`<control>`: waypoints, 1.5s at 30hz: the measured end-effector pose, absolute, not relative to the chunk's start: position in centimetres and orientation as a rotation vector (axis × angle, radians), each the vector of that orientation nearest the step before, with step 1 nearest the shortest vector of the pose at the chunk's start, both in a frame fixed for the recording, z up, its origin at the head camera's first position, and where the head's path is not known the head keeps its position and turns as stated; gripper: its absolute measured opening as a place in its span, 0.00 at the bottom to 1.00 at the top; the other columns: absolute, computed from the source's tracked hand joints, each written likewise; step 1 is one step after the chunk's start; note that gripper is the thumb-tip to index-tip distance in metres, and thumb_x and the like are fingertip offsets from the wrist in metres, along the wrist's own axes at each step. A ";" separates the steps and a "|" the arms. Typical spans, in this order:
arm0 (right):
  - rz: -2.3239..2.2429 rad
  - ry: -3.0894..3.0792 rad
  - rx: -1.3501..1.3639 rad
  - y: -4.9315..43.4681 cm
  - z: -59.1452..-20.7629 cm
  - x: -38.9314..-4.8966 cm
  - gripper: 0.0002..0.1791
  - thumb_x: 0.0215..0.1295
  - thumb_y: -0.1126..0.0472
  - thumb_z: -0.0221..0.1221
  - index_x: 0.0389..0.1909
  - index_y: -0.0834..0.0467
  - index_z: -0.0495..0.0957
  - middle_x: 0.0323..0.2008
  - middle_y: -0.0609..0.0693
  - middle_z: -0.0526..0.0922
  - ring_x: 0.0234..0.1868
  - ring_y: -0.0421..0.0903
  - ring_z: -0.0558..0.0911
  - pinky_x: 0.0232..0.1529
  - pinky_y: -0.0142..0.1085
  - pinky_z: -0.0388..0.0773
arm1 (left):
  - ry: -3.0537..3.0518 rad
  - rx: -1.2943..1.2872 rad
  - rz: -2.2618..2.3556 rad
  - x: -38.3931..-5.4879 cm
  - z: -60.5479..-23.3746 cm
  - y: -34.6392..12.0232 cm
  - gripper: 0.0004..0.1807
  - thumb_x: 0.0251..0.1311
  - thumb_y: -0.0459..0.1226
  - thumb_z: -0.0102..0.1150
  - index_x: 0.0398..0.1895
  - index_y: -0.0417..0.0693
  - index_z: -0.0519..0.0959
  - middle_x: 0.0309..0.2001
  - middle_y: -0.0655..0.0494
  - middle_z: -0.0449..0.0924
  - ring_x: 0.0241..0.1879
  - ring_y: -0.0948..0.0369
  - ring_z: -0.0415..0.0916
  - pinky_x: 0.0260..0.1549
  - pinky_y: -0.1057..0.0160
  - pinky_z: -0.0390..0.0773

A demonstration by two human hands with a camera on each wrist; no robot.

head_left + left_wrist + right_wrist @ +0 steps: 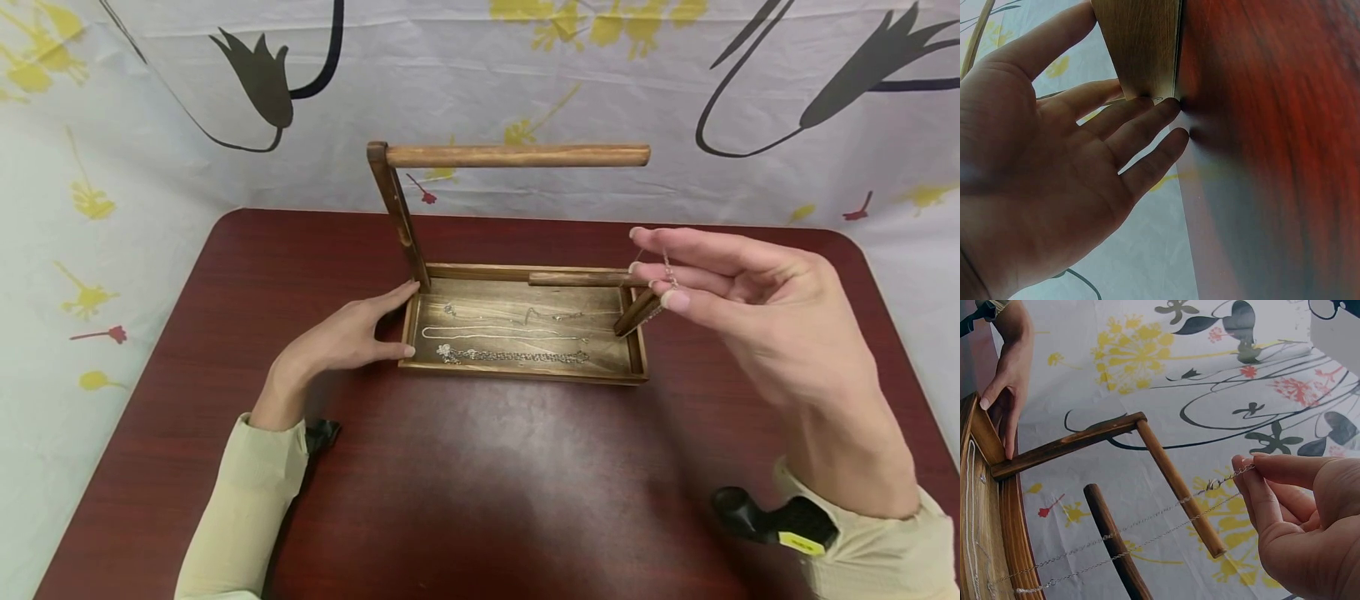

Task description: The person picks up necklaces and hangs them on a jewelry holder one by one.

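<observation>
A wooden jewelry stand (517, 155) has a shallow tray base (525, 377), a tall left post with a crossbar, and a shorter right post with its own bar (581, 279). My left hand (337, 337) rests against the tray's left end, fingers fairly straight and thumb on the near corner. Between thumb and fingertips, my right hand (780, 317) pinches a thin silver chain necklace (1213, 484) above the right end. In the right wrist view its two strands slant down toward the tray, crossing before the bars; whether they touch the short bar I cannot tell.
Several silver chains lie lengthwise in the tray, among them a thicker chain (517, 356) along the front and a smooth one (487, 333) behind it. The stand sits on a dark red table (480, 467). A patterned cloth (465, 83) hangs behind.
</observation>
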State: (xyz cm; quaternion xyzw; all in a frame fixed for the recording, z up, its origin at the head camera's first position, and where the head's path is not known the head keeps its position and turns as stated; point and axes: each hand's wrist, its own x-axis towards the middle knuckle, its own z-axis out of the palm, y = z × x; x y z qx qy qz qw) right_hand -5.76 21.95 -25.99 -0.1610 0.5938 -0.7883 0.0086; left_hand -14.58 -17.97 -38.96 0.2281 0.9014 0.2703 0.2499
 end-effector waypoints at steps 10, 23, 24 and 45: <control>-2.616 1.726 -0.563 23.5 -26.0 -5.7 0.26 0.53 0.96 0.46 0.57 0.88 0.65 0.57 0.77 0.73 0.47 0.61 0.85 0.47 0.43 0.81 | 2.458 0.614 0.730 -14.5 -38.8 -18.0 0.51 0.61 0.49 0.68 0.81 0.61 0.46 0.78 0.58 0.47 0.75 0.53 0.51 0.68 0.47 0.59; -2.581 1.793 -0.533 25.0 -25.5 -5.5 0.31 0.53 0.97 0.43 0.61 0.86 0.61 0.63 0.76 0.68 0.52 0.62 0.82 0.48 0.43 0.80 | 2.463 0.623 0.741 -14.6 -38.8 -18.0 0.51 0.61 0.48 0.68 0.81 0.60 0.47 0.78 0.55 0.48 0.75 0.50 0.52 0.68 0.45 0.58; -2.578 1.791 -0.537 25.1 -25.4 -5.5 0.31 0.53 0.97 0.43 0.62 0.86 0.61 0.63 0.75 0.67 0.53 0.62 0.82 0.49 0.42 0.80 | 2.464 0.624 0.741 -14.6 -38.8 -18.0 0.51 0.61 0.48 0.68 0.81 0.60 0.47 0.78 0.55 0.48 0.75 0.50 0.52 0.68 0.45 0.58; -2.842 1.394 -0.734 27.6 -26.1 -6.6 0.30 0.49 0.98 0.44 0.59 0.90 0.59 0.59 0.82 0.68 0.52 0.69 0.80 0.51 0.47 0.78 | 2.487 0.646 0.743 -14.5 -39.0 -18.1 0.51 0.60 0.49 0.69 0.81 0.60 0.48 0.78 0.55 0.50 0.74 0.51 0.53 0.68 0.47 0.59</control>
